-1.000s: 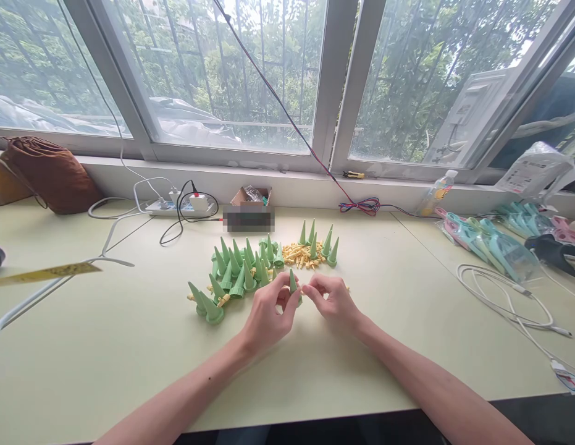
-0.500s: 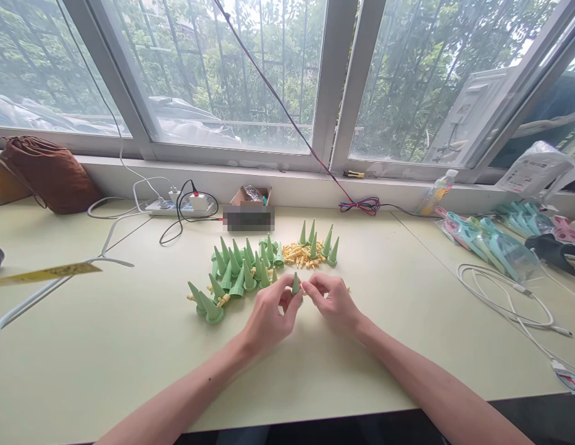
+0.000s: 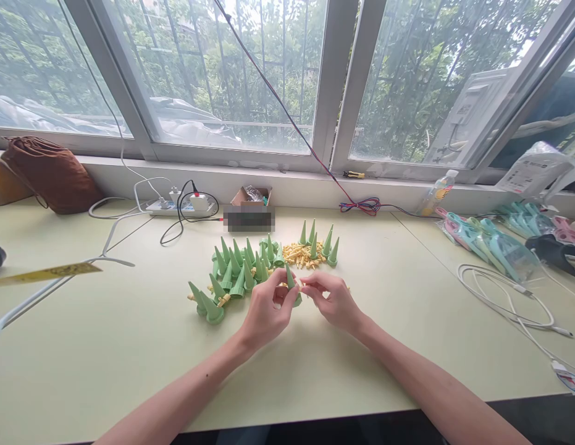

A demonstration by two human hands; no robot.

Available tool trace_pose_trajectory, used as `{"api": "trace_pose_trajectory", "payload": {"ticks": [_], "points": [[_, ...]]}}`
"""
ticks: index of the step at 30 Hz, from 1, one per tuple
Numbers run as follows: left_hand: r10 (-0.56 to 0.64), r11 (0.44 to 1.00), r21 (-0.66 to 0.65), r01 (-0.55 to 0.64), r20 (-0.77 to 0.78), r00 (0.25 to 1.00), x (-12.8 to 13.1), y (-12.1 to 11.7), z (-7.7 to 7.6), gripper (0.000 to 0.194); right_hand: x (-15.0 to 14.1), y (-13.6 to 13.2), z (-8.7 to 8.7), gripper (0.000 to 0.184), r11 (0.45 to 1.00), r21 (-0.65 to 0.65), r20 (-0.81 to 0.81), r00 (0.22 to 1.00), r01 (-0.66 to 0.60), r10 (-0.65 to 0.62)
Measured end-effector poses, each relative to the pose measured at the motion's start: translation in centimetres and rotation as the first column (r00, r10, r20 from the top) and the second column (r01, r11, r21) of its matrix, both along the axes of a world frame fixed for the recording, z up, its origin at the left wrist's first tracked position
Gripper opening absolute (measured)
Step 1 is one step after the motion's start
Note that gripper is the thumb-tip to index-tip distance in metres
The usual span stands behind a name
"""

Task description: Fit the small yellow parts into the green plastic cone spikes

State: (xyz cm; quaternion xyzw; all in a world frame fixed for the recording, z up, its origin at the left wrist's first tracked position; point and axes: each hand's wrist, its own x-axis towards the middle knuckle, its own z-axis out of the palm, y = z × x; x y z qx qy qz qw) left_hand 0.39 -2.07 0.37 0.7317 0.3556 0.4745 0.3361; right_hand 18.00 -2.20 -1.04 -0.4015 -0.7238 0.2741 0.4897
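Note:
My left hand (image 3: 267, 309) is closed around a green plastic cone spike (image 3: 289, 279), which is tilted with its tip up. Close on its right, my right hand (image 3: 331, 298) has thumb and forefinger pinched on a small pale yellow plastic piece (image 3: 303, 286) at the spike's side; fingers mostly cover that piece. Beyond and left of my hands stands a cluster of green cone spikes (image 3: 235, 266), some with yellow pieces in their sides. Behind my hands lies a pile of yellow plastic pieces (image 3: 296, 254), with several more green spikes (image 3: 314, 246) among and beside it.
A small open box (image 3: 251, 198) and a power strip (image 3: 180, 207) lie along the back wall. To the right are a bottle (image 3: 438, 193), bagged pastel plastic items (image 3: 491, 241) and a coiled white cable (image 3: 504, 296). A brown pouch (image 3: 50, 176) sits back left.
The green spike in my left hand first shifts slightly right and down, then comes back left with its tip leaning left. My right hand stays close beside it, its fingers moving slightly.

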Motion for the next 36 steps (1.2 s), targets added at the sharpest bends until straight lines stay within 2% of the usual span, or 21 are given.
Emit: {"api": "trace_pose_trajectory", "payload": {"ticks": [5, 17, 22, 30, 36], "points": [[0.015, 0.996, 0.09, -0.01, -0.048, 0.999, -0.06, -0.03, -0.14, 0.004, 0.0, 0.09, 0.0, 0.023, 1.0, -0.011, 0.048, 0.999, -0.003, 0.003], [0.008, 0.989, 0.144, 0.011, -0.131, 0.991, -0.03, -0.07, -0.64, 0.003, 0.15, 0.3, -0.07, 0.04, 0.999, -0.046, 0.159, 0.987, -0.004, 0.011], [0.033, 0.983, 0.184, -0.005, -0.148, 0.988, -0.04, 0.01, -0.8, 0.003, 0.03, 0.39, -0.15, 0.043, 0.998, -0.057, 0.159, 0.987, -0.011, 0.02], [0.075, 0.992, 0.103, -0.069, -0.055, 0.996, 0.03, 0.06, -0.22, 0.005, 0.07, 0.29, -0.15, 0.034, 0.995, -0.096, 0.108, 0.994, -0.006, 0.016], [0.062, 0.99, 0.13, -0.054, -0.062, 0.996, 0.07, 0.07, -0.5, 0.004, 0.1, 0.29, -0.29, 0.036, 0.996, -0.084, 0.11, 0.994, -0.007, 0.016]]}}
